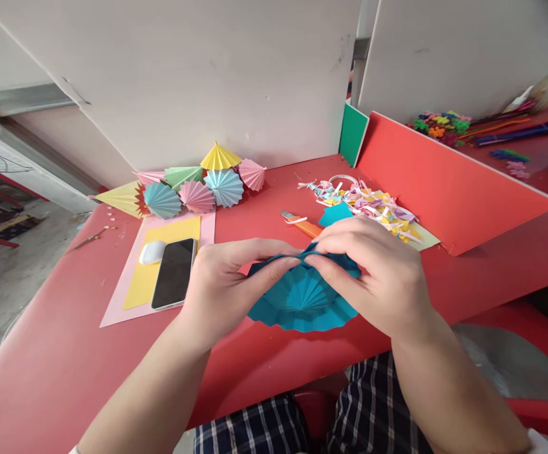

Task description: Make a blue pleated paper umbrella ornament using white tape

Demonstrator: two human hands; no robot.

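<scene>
A teal pleated paper fan [302,302], opened into a shallow cone, hangs between my hands above the table's front edge. My left hand [229,287] pinches its far rim between thumb and fingers. Right beside it, my right hand [378,271] pinches the same rim, and the two thumb tips almost meet. Some of the rim's far side is hidden behind the fingers. Just beyond the hands lie an orange utility knife [306,227] and a teal paper scrap [335,213].
Several folded paper umbrellas [224,187] stand at the back left. A phone [174,274] and a white earbud case [152,252] rest on yellow and pink paper sheets. Paper strips [373,205] are heaped before a red board [453,183]. Craft pieces [439,126] lie behind it.
</scene>
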